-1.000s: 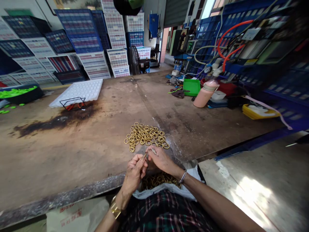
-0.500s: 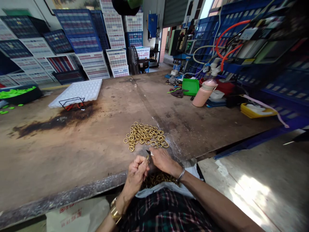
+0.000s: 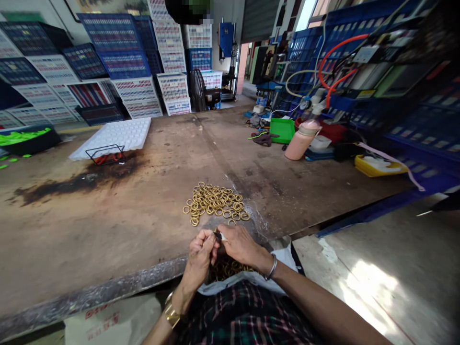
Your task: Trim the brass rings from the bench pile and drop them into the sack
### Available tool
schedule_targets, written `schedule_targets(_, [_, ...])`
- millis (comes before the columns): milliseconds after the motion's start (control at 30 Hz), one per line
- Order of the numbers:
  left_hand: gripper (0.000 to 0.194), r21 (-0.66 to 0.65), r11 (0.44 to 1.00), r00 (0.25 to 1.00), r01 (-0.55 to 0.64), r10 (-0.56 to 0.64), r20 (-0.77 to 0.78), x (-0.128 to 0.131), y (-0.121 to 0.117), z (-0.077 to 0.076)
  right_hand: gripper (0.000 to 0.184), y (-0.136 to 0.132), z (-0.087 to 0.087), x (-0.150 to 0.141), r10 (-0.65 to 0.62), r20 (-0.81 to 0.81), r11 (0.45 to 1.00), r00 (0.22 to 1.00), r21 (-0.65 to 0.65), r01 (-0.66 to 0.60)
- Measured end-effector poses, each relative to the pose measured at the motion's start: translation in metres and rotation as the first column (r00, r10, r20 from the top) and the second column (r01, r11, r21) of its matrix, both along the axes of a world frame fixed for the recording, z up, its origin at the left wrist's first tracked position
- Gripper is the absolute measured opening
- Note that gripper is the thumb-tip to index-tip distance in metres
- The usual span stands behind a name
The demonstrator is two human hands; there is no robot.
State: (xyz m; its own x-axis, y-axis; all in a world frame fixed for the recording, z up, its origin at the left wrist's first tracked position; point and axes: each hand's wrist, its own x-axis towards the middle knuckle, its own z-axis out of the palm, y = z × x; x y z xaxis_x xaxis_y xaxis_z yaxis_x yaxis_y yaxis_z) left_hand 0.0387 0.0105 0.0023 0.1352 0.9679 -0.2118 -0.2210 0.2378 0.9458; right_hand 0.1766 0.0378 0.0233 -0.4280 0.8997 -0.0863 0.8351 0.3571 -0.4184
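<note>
Pinching one ring [image 3: 215, 230] near the ring pile [image 3: 215, 199], the left hand [image 3: 199, 254] meets the right hand [image 3: 242, 244], which grips a dark-tipped tool [image 3: 218, 235]. Work looks partway: the sack [image 3: 283, 258] below the pile holds more rings [image 3: 230, 269].

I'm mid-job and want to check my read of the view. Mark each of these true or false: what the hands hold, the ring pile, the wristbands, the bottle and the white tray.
1. The right hand holds a small dark-tipped tool close to the left hand. True.
2. The ring pile sits inside a green tray. False: it lies directly on the tabletop.
3. The pink bottle stands upright on the tabletop. True.
4. The gold band is on the right wrist. False: it is on the left; the right wears a silvery band.
5. The white tray is right of the ring pile. False: it is to the left, farther back.
</note>
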Motion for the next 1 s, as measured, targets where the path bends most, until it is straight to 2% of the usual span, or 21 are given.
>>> schedule_targets(367, [0.030, 0.019, 1.000, 0.998, 0.005, -0.004, -0.064, -0.003, -0.001, -0.001, 0.018, 0.000, 0.005, -0.012, -0.010, 0.110, 1.000, 0.994, -0.024, 0.013])
schedule_targets(500, [0.030, -0.029, 0.997, 0.997, 0.075, -0.075, 0.008, -0.002, -0.009, 0.007, 0.022, 0.006, -0.001, -0.005, -0.084, 0.182, 0.996, 0.980, 0.004, 0.084])
schedule_targets(567, [0.027, -0.043, 0.986, 0.984, 0.160, -0.156, 0.086, 0.000, -0.014, 0.012, 0.026, 0.013, -0.005, 0.005, -0.146, 0.206, 0.989, 0.968, 0.041, 0.141])
schedule_targets(633, [0.025, -0.054, 0.978, 0.963, 0.202, -0.189, 0.193, 0.003, -0.016, 0.015, 0.026, 0.020, -0.006, 0.014, -0.186, 0.202, 0.982, 0.962, 0.069, 0.175])
schedule_targets(733, [0.027, -0.128, 0.980, 0.941, 0.153, -0.105, 0.322, 0.005, -0.011, 0.013, 0.025, 0.030, -0.004, 0.021, -0.225, 0.181, 0.972, 0.957, 0.110, 0.207])
schedule_targets(867, [0.028, -0.261, 0.965, 0.927, 0.015, 0.084, 0.365, 0.003, 0.000, 0.006, 0.022, 0.040, -0.006, 0.018, -0.250, 0.203, 0.963, 0.947, 0.152, 0.222])
schedule_targets(1000, [0.025, -0.299, 0.954, 0.891, -0.002, 0.138, 0.433, -0.005, 0.003, 0.005, 0.021, 0.047, -0.012, 0.012, -0.267, 0.230, 0.960, 0.936, 0.146, 0.238])
